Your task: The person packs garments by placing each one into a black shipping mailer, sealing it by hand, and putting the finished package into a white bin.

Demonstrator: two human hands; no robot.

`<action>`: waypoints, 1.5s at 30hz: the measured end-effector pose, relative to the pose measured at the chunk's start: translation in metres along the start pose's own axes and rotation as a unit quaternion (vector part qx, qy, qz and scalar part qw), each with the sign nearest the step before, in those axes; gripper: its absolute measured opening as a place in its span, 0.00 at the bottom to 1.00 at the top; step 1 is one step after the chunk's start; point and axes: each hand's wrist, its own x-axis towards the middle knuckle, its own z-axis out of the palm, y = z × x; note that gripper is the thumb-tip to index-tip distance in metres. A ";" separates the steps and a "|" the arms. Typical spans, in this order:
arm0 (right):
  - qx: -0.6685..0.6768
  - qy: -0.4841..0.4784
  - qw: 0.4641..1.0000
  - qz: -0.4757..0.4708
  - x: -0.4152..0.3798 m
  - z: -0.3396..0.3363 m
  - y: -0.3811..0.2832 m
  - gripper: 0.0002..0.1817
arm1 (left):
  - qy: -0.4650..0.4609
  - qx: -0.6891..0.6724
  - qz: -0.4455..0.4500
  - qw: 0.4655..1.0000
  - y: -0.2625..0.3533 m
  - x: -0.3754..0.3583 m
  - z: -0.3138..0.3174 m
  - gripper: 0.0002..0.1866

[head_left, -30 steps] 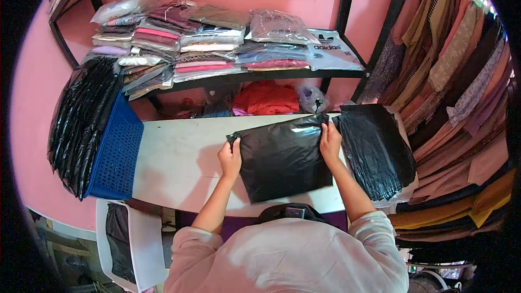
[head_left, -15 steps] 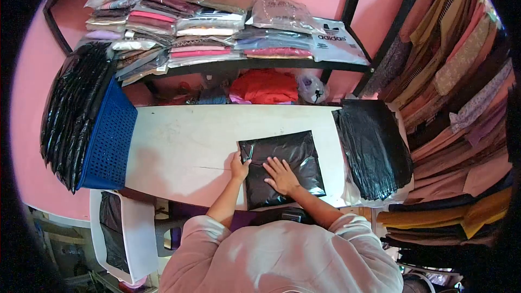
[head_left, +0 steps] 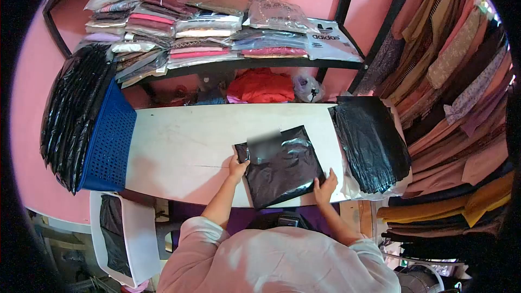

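A black plastic package [head_left: 282, 176] lies slightly turned on the white table [head_left: 173, 135], with a blurred patch over its upper left part. My left hand [head_left: 237, 168] holds the package's left edge near the upper corner, fingers pressed together on it. At the package's lower right edge is my right hand [head_left: 325, 185], its thumb and fingers apart and the edge beside its thumb.
A blue basket [head_left: 108, 141] with black packages stands at the left. Black plastic bags [head_left: 372, 146] lie at the right. Wrapped garments [head_left: 203, 32] fill the back shelf. Clothes [head_left: 434, 76] hang at the right. A white bin [head_left: 142, 239] stands lower left.
My right hand has moved off the middle of the package to its lower right edge. The package has turned slightly counterclockwise. A blurred patch now covers part of it.
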 end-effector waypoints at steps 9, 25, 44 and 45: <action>0.410 -0.022 0.833 0.371 -0.077 0.021 -0.025 0.39 | -0.098 -0.173 -0.083 0.977 -0.014 -0.054 -0.019 0.09; 0.550 -0.306 0.650 0.426 -0.142 0.046 -0.007 0.25 | -0.050 -0.156 -0.181 0.970 -0.068 -0.185 -0.101 0.13; 0.612 -0.297 0.681 0.271 -0.192 -0.025 -0.112 0.33 | -0.055 -0.354 -0.101 0.928 -0.051 -0.272 -0.160 0.15; 0.613 -0.299 0.681 0.266 -0.197 -0.023 -0.124 0.33 | -0.061 -0.353 -0.092 0.929 -0.048 -0.274 -0.173 0.14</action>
